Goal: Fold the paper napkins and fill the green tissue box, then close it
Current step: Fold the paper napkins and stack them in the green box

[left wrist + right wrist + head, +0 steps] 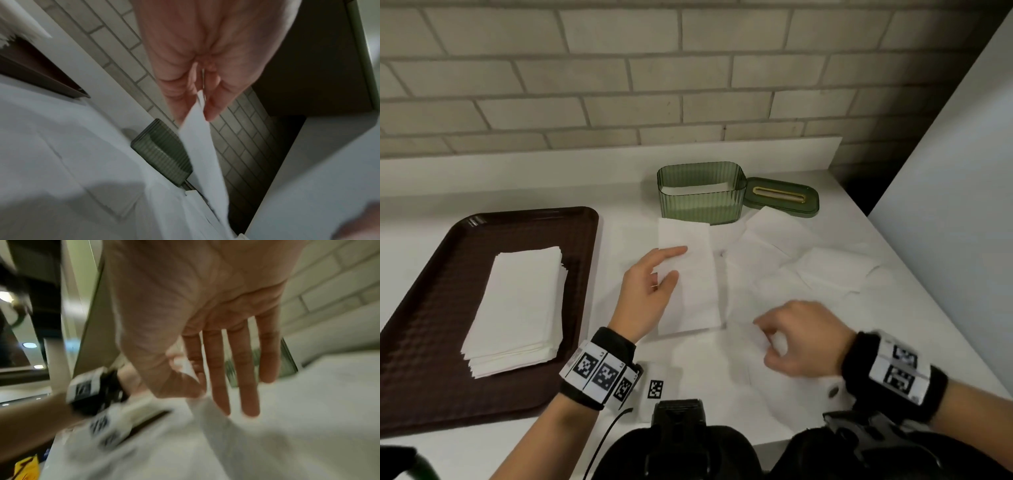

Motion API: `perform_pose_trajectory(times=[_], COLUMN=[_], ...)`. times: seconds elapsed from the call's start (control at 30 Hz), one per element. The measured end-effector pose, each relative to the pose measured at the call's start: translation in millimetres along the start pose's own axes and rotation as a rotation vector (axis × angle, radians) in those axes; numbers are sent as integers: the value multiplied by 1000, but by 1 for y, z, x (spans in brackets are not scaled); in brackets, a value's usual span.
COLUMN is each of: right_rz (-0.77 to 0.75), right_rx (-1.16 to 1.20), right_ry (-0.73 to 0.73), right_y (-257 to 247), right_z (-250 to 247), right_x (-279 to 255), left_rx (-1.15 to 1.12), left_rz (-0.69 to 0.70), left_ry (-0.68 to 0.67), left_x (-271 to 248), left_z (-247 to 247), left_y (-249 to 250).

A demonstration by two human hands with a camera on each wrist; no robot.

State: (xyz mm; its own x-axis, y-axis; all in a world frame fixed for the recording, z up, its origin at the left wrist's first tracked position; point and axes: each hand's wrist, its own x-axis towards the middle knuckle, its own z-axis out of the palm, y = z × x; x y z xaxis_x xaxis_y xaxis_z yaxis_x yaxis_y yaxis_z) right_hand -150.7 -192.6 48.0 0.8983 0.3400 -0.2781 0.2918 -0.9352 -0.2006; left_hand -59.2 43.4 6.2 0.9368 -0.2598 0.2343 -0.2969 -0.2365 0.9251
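Both wrists, nearest the lens, wear black bands with printed marker tags. Beyond them, the right hand (803, 337) hangs low over a flat napkin (750, 346) on the counter (914, 308); in the right wrist view its thumb and forefinger pinch a bit of that napkin's edge while the other fingers (249, 386) stretch out straight. The left hand (650, 291) grasps a folded napkin (688, 281), thumb on top and fingers beneath, holding it lifted; the left wrist view shows the sheet (203, 154) squeezed between thumb and fingers and hanging away from them.

Loose unfolded napkins (808, 260) lie spread across the counter to the right, overlapping one another. Behind the folded napkin stands the green box (700, 202), open, with a little white paper showing at its bottom. Its lid (780, 197) lies flat on the counter, touching the box's right side, slot facing up. On the left sits a brown tray (424, 342) carrying a neat stack of folded napkins (517, 311). A brick wall (619, 75) runs behind the counter.
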Motion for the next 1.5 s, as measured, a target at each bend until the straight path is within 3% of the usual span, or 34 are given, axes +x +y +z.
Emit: perform_pose_trajectory(times=[0.17,0.37,0.53,0.7,1.1,1.27,1.4,1.5], right_rz=[-236,-299,-247,-224,-157,-183,-238,-183], right_rx=[142,700,653,583,731,515,728,873], right_ry=[215,272,349,410,437,436,264,407], right_y=[5,19,28,30,45,49,54,69], right_z=[-83,-139,-146,-149,-135,-138,-141,-143], right_x=[20,54,85,103,127,135,150,168], left_rx=[-143,-532,-676,-550,-593,-564,-516,-390], left_rz=[-2,-205,-108,13,31,41,50,16], left_ry=[-129,-124,-84,-47,-53,-115,-220,-273], left_x=[15,39,54,68,79,90,108,120], left_z=[8,21,19,17,28,21,8,-6], left_y=[30,44,55,56,48,44,42,29])
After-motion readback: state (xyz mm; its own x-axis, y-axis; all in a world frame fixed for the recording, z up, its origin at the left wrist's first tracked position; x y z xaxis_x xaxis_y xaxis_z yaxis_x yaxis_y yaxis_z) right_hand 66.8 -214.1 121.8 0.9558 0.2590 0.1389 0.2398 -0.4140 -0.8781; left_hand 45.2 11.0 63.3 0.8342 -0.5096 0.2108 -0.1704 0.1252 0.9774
